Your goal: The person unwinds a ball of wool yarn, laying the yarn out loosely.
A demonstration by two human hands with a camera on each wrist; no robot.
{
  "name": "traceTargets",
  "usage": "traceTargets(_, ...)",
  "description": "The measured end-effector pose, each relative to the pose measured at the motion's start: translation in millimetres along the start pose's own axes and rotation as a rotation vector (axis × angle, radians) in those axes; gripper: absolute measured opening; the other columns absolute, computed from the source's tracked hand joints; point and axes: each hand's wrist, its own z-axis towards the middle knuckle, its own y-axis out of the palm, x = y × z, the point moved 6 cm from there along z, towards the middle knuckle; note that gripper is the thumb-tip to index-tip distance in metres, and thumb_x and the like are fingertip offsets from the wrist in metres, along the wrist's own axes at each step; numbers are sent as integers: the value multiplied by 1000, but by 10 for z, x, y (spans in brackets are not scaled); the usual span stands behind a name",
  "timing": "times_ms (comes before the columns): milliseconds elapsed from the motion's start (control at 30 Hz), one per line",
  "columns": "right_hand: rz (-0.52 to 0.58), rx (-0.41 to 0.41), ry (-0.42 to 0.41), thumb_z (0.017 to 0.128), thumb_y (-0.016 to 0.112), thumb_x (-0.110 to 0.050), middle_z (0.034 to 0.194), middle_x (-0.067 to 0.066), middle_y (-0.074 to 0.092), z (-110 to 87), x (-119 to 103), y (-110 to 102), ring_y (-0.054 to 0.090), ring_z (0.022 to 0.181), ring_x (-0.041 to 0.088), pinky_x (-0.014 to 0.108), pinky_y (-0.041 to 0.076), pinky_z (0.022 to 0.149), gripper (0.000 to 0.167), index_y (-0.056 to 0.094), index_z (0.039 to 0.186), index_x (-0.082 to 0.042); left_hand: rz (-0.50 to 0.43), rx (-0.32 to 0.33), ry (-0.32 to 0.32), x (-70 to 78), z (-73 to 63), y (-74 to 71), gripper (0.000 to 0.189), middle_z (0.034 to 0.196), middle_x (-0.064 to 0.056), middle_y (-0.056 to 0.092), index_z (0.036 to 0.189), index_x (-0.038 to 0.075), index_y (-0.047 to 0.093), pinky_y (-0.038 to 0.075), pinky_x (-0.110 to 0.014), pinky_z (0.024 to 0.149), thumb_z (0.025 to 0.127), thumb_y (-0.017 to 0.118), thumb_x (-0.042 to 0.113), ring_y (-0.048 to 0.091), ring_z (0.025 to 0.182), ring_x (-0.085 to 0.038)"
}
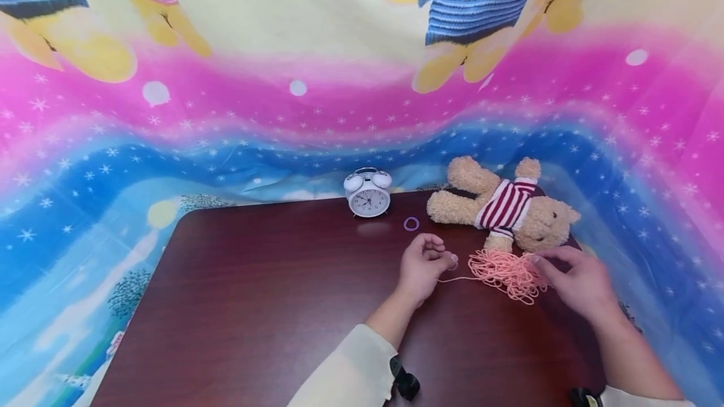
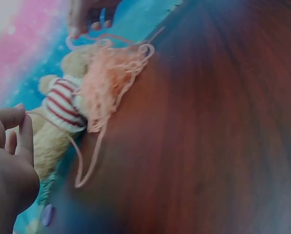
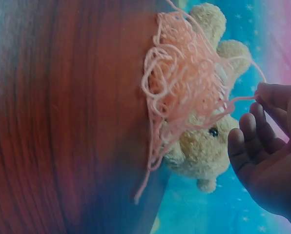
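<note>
A loose tangle of peach-pink yarn [image 1: 509,274] lies toward the right of the dark wooden table, just in front of a teddy bear. Between thumb and forefinger my left hand [image 1: 421,269] pinches one end of a strand, which sags back to the tangle in the left wrist view. My right hand [image 1: 582,281] pinches another strand of the yarn [image 3: 184,73] at the tangle's right side; its other fingers are loosely bent in the right wrist view. The teddy bear [image 1: 511,209], in a red-and-white striped top, lies on its back behind the yarn.
A white twin-bell alarm clock [image 1: 369,196] stands near the table's back edge. Between clock and bear lies a small purple ring [image 1: 411,224]. The brown table [image 1: 254,306] meets a colourful printed cloth [image 1: 254,112] behind it and at the sides.
</note>
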Motion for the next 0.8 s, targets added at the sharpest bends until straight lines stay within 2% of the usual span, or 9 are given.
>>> traceTargets(67, 2, -24, 10, 97, 75, -31, 89, 4, 73, 6, 9, 53, 57, 82, 0, 20, 44, 68, 21, 79, 108, -15, 22, -8, -13, -89, 5, 66, 33, 96, -12, 61, 107, -6, 59, 64, -36, 77, 81, 74, -19, 72, 87, -23)
traceTargets(133, 5, -49, 19, 97, 75, -33, 86, 1, 71, 10, 20, 107, 57, 75, 0, 20, 44, 63, 22, 78, 109, -14, 56, -11, -24, -173, 11, 113, 33, 94, -10, 62, 107, -8, 58, 64, -35, 76, 80, 76, -18, 72, 88, -24)
traceTargets(233, 6, -88, 34, 98, 73, -33, 90, 3, 74, 6, 32, 189, 59, 75, 7, 24, 46, 60, 24, 78, 111, -13, 140, 1, -26, -292, 23, 143, 35, 91, -5, 63, 107, -10, 59, 63, -29, 72, 79, 79, -16, 71, 85, -19)
traceTargets(367, -13, -128, 39, 98, 73, -34, 97, 4, 75, -11, 29, 275, 61, 77, 12, 26, 47, 61, 23, 79, 110, -15, 238, 19, -16, -389, 25, 132, 32, 89, -1, 65, 101, -2, 63, 61, -23, 69, 77, 82, -12, 69, 81, -11)
traceTargets(467, -10, -151, 33, 99, 72, -32, 96, 5, 73, -12, 0, 294, 58, 68, 11, 26, 45, 57, 24, 78, 113, -14, 254, 12, -3, -390, 27, 112, 33, 91, -4, 68, 100, 1, 64, 60, -21, 71, 76, 83, -12, 70, 84, -15)
traceTargets(633, 8, -160, 12, 101, 69, -27, 100, 9, 73, 1, -82, 269, 54, 61, 11, 27, 42, 51, 28, 75, 122, -10, 244, -10, 6, -335, 38, 61, 36, 101, -15, 70, 104, -1, 64, 60, -24, 84, 76, 82, -14, 70, 102, -36)
traceTargets(667, 12, -156, 8, 101, 69, -27, 98, 10, 74, 4, -103, 264, 55, 62, 12, 27, 42, 51, 28, 75, 123, -9, 249, -10, 7, -320, 39, 44, 36, 103, -16, 70, 105, 0, 64, 60, -25, 86, 76, 82, -14, 69, 105, -39)
traceTargets(733, 10, -138, -6, 101, 70, -26, 106, 13, 74, 5, -158, 251, 58, 68, 14, 27, 44, 52, 29, 74, 124, -9, 266, -8, 12, -284, 42, 5, 36, 107, -19, 70, 106, 0, 64, 59, -28, 91, 77, 83, -13, 68, 109, -41)
traceTargets(800, 16, -124, -9, 101, 70, -26, 112, 15, 73, 3, -214, 243, 62, 75, 18, 27, 46, 54, 29, 73, 125, -10, 308, -2, 27, -241, 47, -42, 35, 108, -19, 70, 106, 2, 66, 59, -31, 92, 78, 84, -9, 68, 109, -37)
